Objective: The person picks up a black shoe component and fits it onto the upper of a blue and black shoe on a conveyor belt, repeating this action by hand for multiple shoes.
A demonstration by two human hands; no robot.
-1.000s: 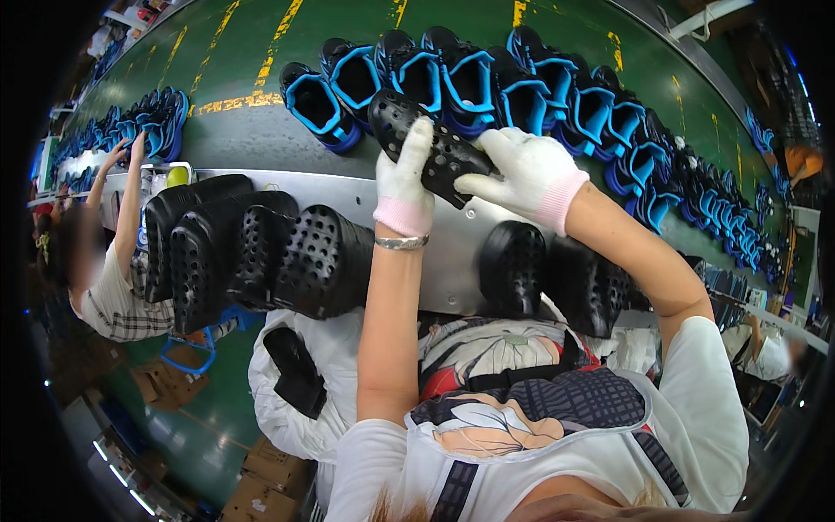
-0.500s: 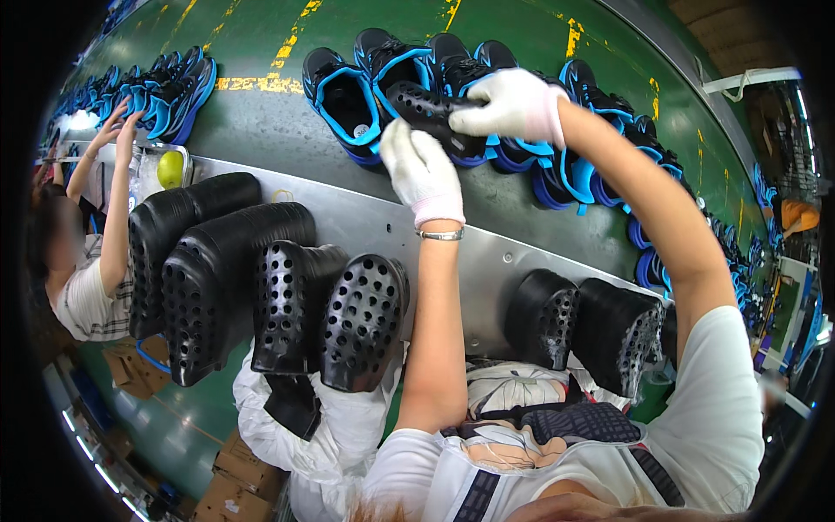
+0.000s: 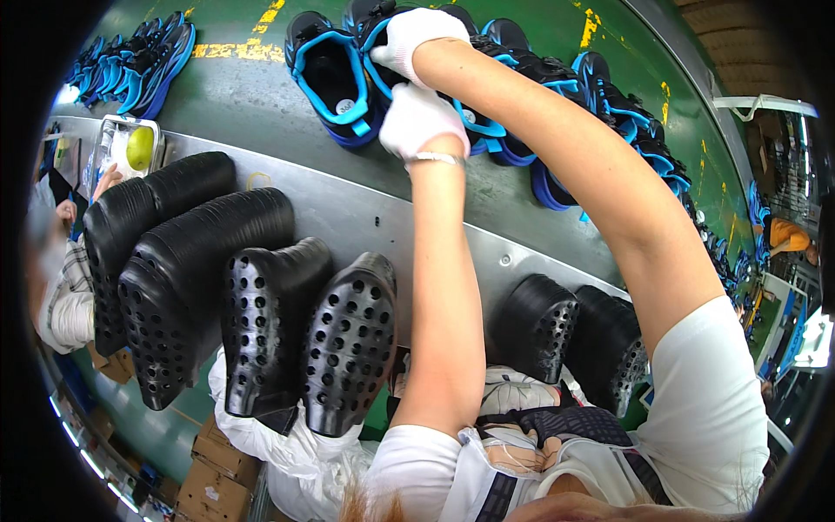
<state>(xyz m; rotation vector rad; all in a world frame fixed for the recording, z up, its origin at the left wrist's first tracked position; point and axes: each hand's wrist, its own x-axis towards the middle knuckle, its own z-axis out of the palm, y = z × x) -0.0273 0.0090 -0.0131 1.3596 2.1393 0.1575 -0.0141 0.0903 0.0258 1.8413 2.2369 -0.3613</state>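
Observation:
My right hand (image 3: 424,39), in a white glove, bends over the throat of a black-and-blue sneaker (image 3: 377,65), its fingers curled at the collar. Close below, my gloved left hand (image 3: 424,119) is closed at that sneaker's heel end. Both hands cover most of the shoe, and what lies inside it is hidden. Just to the left stands another sneaker (image 3: 335,83), its blue-lined opening facing up. Nearer me, black perforated shoe forms (image 3: 352,339) rest along the metal ledge, left of my left forearm.
Two more black forms (image 3: 535,326) stand on the metal ledge (image 3: 470,252) right of my left forearm. Sneakers (image 3: 600,96) line the green surface to the right, others (image 3: 156,70) far left. A person's hand (image 3: 106,181) is near a tray with a green fruit (image 3: 139,148).
The black perforated piece my right hand held over the sneaker is out of sight. My right hand has moved left and away from me; the left has closed. The view has shifted.

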